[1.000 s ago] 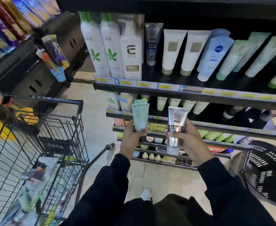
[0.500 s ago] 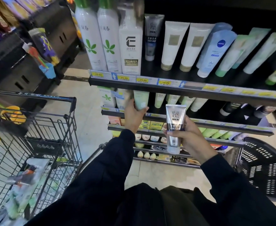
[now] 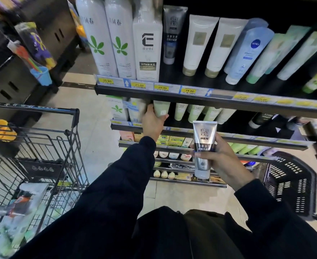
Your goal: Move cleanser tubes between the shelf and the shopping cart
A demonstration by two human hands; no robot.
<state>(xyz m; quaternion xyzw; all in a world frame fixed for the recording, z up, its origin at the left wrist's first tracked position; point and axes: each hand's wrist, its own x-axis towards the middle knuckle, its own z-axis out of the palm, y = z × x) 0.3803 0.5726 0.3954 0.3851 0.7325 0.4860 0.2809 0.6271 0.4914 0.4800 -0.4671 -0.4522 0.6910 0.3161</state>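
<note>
My left hand is gripping a green tube on the shelf; my right hand is holding a silver tube.

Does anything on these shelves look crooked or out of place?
The tubes at the right end of the top shelf, such as the blue Nivea tube and the pale green tubes, seem to lean left rather than stand upright, though the wide-angle lens may exaggerate it. Nothing looks spilled or damaged.
</note>
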